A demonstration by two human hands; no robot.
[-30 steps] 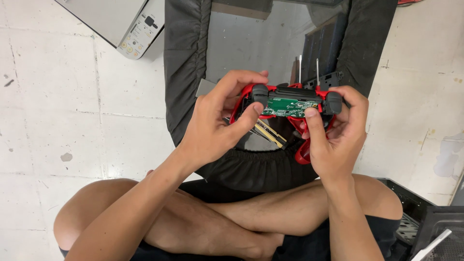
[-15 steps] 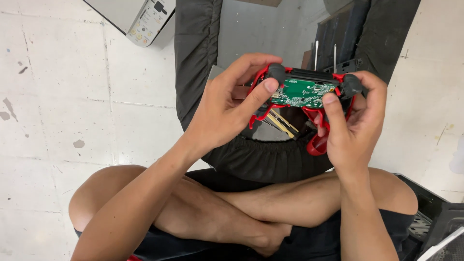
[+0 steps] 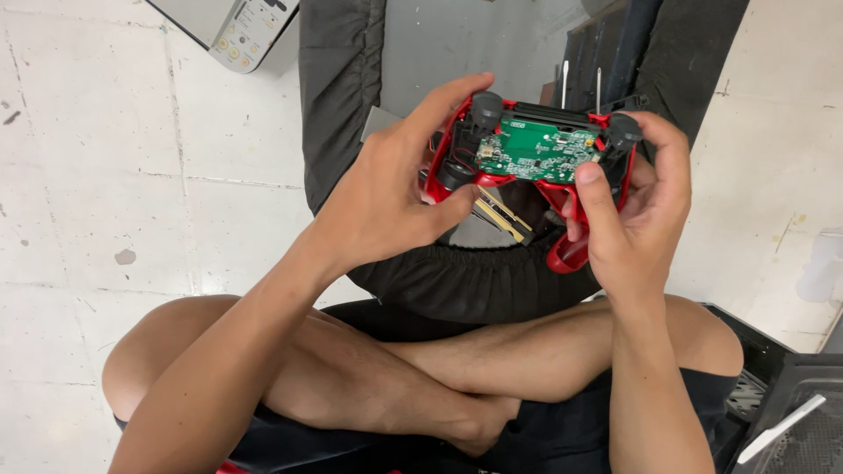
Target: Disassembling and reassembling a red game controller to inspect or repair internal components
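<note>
Both hands grip an opened red gamepad, its green circuit board exposed: the left hand closed round one side, the right hand round the other, thumb on the board's edge. The gamepad is held above a black tray on the tiled floor, over crossed legs; a grey device lies well apart.
</note>
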